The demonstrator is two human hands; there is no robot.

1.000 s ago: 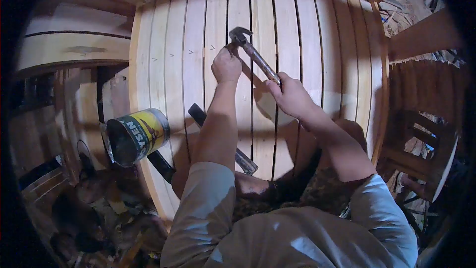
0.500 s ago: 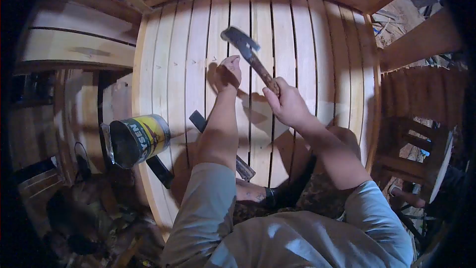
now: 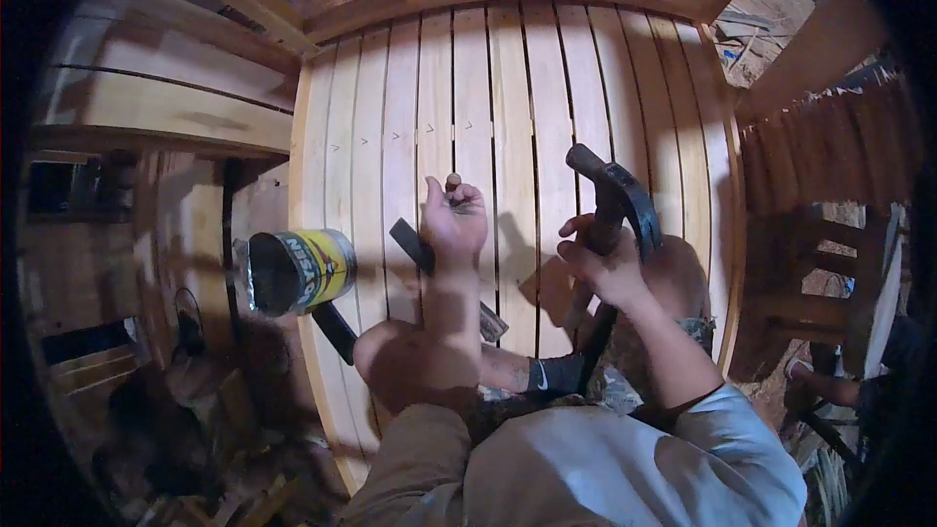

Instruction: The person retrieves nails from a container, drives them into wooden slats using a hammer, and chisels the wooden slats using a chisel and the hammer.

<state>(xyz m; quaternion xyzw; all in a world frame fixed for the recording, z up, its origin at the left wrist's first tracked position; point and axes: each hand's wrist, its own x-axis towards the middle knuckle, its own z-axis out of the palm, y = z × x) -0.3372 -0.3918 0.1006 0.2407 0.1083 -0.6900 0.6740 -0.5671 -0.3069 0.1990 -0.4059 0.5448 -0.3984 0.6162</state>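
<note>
Above pale, slatted wooden platform (image 3: 508, 88) | left hand (image 3: 459, 234): fingers half-curled, contents unclear | right hand (image 3: 613, 275): fingers wrapped round black-headed claw hammer (image 3: 615, 185); best held snugly

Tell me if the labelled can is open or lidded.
Open: the can shows a dark mouth inside its rim, no lid across it. How full, cannot tell.

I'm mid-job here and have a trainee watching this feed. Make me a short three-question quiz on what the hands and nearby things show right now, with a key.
1. True or false: the left hand is turned palm up.
2. What does the right hand grip? A) a saw; B) a hammer; C) a paintbrush.
3. Fill in the missing colour: the label on the can is partly dark and partly ____.

Key: 1 true; 2 B; 3 yellow.
</note>
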